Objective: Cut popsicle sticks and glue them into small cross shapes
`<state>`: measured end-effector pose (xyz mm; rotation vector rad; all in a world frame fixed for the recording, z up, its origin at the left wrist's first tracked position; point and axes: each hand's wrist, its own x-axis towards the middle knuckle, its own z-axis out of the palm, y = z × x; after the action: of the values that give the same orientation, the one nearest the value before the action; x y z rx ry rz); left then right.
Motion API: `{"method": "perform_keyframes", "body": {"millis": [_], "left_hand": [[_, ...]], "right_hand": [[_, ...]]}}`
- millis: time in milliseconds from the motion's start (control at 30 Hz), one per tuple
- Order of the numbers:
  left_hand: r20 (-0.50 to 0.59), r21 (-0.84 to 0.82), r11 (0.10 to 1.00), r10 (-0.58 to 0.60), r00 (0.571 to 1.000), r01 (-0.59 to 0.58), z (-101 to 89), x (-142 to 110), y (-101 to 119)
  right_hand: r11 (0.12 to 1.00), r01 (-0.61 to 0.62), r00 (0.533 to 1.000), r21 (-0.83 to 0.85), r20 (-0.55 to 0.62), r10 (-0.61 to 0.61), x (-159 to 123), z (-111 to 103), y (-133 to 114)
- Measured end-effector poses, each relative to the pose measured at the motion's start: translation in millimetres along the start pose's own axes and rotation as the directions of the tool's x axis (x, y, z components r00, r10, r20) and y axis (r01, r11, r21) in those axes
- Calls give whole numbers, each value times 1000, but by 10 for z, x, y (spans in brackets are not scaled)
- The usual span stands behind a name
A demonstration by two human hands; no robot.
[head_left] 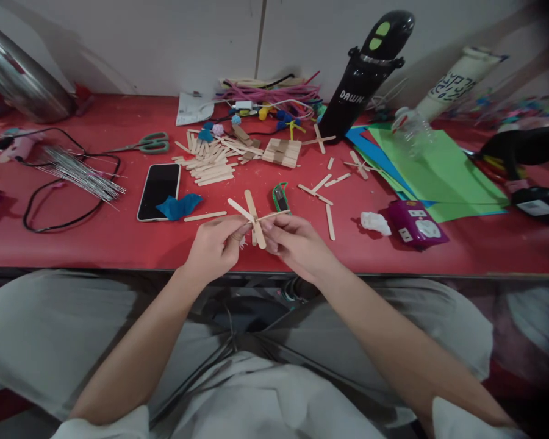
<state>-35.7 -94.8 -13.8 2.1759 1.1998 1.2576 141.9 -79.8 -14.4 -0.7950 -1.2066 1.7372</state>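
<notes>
Between my two hands is a star-shaped piece of crossed wooden craft sticks (249, 198), held just above the front part of the red table. My left hand (215, 244) pinches it from the left, near where the sticks cross. From the right, my right hand (297, 241) grips it with thumb and fingers closed on a stick. A green box cutter (280, 197) lies just beyond my right fingers. One loose craft stick (205, 216) rests to the left of the piece, beside a crumpled blue scrap (179, 206) that overlaps a phone (159, 192).
A pile of craft sticks (210, 157) lies beyond my hands, with several cut or crossed sticks (318, 193) to the right. Scissors (146, 143) and metal wires (80, 171) are at left. A black bottle (366, 79), green paper (443, 174) and purple power adapter (416, 224) stand or lie at right.
</notes>
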Motion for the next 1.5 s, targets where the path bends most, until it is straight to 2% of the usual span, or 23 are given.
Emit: {"method": "perform_keyframes", "body": {"millis": [100, 200, 267, 333, 400, 467, 533, 633, 733, 800, 867, 967, 1133, 1233, 1400, 1500], "left_hand": [[-9, 21, 1000, 4, 1000, -4, 5, -7, -5], [-29, -1, 999, -54, 998, 54, 22, -17, 0], [-30, -51, 995, -91, 995, 90, 31, -19, 9], [32, -165, 975, -147, 989, 150, 33, -15, 21], [146, -328, 912, -209, 967, 246, 28, -7, 30], [251, -468, 811, -257, 933, 350, 24, 2, 34], [311, -552, 716, -300, 902, 429, 27, 7, 31], [363, -620, 596, -358, 860, 510, 42, 9, 18], [412, -672, 489, -377, 830, 556, 56, 10, 4], [421, -679, 463, -389, 819, 569, 56, 12, -3], [396, -668, 480, -418, 817, 569, 50, 14, -10], [372, -660, 489, -446, 814, 570, 39, 18, -23], [496, -701, 301, -445, 745, 647, 18, 38, -24], [570, -688, 227, -420, 706, 690, 11, 47, -11], [534, -718, 222, -432, 727, 659, 2, 45, 28], [531, -736, 179, -447, 720, 653, -21, 56, 51]], "right_hand": [[989, 68, 998, -131, -4, -69, 12, -19, 4], [961, 128, 992, -243, 23, -126, 11, -26, -15], [966, 138, 990, -219, 48, -130, 14, -39, -14], [982, 124, 990, -143, 85, -112, 24, -66, -5], [987, 117, 986, -110, 134, -102, 34, -102, -6], [983, 122, 979, -133, 176, -98, 40, -130, -28], [975, 134, 976, -179, 197, -98, 35, -141, -69], [935, 176, 976, -308, 176, -126, 7, -123, -140], [845, 242, 970, -477, 139, -199, -31, -94, -191], [788, 265, 963, -556, 113, -244, -47, -88, -207], [754, 270, 960, -598, 104, -261, -50, -95, -217], [756, 286, 958, -590, 147, -247, -37, -113, -235], [789, 304, 953, -534, 171, -252, -12, -124, -245], [818, 301, 954, -489, 154, -259, 10, -133, -209], [895, 208, 978, -394, 68, -198, 44, -152, -138], [879, 240, 970, -412, 62, -236, 38, -154, -136]]}}
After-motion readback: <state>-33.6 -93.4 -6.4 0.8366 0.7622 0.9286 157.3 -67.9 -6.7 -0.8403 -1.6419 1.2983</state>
